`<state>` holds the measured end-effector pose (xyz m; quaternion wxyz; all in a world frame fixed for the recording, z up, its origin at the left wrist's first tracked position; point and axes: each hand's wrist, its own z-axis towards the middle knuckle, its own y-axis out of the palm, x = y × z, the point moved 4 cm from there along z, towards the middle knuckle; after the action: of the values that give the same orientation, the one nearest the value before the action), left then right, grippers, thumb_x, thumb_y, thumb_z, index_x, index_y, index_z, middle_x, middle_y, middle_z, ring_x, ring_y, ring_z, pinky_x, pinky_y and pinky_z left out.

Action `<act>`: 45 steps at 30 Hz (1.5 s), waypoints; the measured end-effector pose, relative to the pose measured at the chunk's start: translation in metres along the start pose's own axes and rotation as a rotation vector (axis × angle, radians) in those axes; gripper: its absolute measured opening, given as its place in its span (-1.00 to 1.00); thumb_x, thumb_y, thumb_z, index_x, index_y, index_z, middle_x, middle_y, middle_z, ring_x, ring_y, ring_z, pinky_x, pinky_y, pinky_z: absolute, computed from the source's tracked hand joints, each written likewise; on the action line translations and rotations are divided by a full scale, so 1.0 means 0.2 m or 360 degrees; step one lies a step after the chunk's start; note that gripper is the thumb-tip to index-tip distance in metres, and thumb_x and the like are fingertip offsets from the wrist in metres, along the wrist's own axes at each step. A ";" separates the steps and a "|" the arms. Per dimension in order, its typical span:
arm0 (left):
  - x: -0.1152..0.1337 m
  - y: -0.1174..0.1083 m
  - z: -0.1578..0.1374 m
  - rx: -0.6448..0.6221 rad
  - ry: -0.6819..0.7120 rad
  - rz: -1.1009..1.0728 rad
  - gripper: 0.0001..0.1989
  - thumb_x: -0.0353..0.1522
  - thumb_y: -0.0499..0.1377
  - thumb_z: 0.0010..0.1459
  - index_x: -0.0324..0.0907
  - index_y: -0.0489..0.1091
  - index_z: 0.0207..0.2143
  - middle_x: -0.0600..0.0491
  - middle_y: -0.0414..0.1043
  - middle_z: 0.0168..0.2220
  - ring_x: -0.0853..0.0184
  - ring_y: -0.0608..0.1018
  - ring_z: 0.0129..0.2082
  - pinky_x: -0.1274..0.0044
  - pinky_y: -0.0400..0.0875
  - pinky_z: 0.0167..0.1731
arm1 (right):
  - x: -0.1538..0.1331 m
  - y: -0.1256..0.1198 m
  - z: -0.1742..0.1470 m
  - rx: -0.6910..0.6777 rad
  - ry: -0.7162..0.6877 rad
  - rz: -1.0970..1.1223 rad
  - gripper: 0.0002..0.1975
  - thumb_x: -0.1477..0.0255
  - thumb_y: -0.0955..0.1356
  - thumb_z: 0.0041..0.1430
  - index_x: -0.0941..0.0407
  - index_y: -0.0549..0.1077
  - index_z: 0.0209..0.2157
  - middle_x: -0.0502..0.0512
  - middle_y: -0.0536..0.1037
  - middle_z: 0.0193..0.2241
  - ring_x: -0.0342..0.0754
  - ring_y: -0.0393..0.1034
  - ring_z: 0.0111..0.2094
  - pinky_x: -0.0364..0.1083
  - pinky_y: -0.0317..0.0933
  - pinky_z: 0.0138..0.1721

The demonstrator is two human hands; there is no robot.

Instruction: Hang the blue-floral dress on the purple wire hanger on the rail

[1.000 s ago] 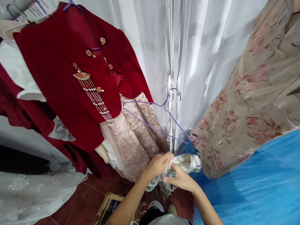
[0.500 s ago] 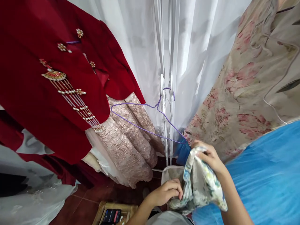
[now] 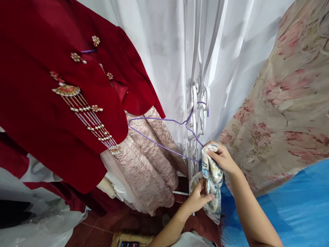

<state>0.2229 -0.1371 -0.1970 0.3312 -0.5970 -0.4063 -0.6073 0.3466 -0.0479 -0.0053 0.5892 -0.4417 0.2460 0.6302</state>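
Note:
A purple wire hanger (image 3: 159, 143) hangs by its hook from a white hanging rack piece (image 3: 194, 99). My right hand (image 3: 223, 158) grips the top of a white floral garment (image 3: 213, 180) with blue and yellow print, at the hanger's right end. That end of the hanger is hidden behind the cloth and the hand. Lower down, my left hand (image 3: 196, 200) holds the garment's left side, its thumb in front and its fingers partly hidden by the fabric. The garment is bunched and its lower part hangs down.
A red jacket (image 3: 102, 68) with beaded ornaments and a pink brocade skirt (image 3: 146, 164) hang at left. To the right are a beige floral dress (image 3: 272, 103) and blue tulle (image 3: 282, 206). A pale bin (image 3: 194, 180) stands behind my hands. A phone (image 3: 130, 244) lies on a wooden stool (image 3: 118, 238).
My right hand has risen with the garment to the hanger's right end. My left hand has moved up and right onto the cloth, which is more gathered and hangs narrower. The view has shifted slightly.

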 end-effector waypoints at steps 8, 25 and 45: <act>-0.02 -0.50 -0.06 -0.0213 -0.0179 0.1040 -0.92 -0.45 0.23 0.01 -0.19 0.51 -0.38 0.01 0.51 -0.22 0.19 0.51 -0.15 0.41 0.36 -0.01 | -0.07 -0.18 -0.09 0.0060 0.0087 -0.0167 -0.69 0.16 0.42 0.24 0.12 0.54 -0.41 0.06 0.52 -0.48 -0.05 0.38 -0.45 -0.13 0.25 -0.40; 1.57 -1.24 -0.06 0.1125 0.1047 0.1385 -0.82 -0.56 -0.02 -0.03 -0.17 0.32 -0.47 0.13 0.35 -0.50 0.37 0.39 -0.45 0.58 0.23 -0.42 | -0.06 -0.27 -0.07 0.0032 0.0525 0.0105 -0.62 0.09 0.53 0.03 0.13 0.51 -0.40 0.02 0.47 -0.54 -0.08 0.33 -0.54 -0.15 0.23 -0.55; 1.38 -0.97 0.03 0.0939 0.0819 0.1675 -0.72 -0.24 -0.01 0.33 -0.18 0.43 -0.19 0.00 0.49 -0.30 0.23 0.52 -0.25 0.46 0.37 -0.13 | -0.50 -0.06 0.06 0.0015 0.0945 0.0870 -0.67 0.38 0.57 -0.12 0.12 0.52 -0.28 0.08 0.64 -0.40 0.02 0.55 -0.42 -0.06 0.45 -0.29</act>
<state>0.0350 -0.0226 0.0584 0.8207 -0.4358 -0.1173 -0.3505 0.3472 -0.0884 0.0874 0.3051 -0.5202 0.5168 0.6077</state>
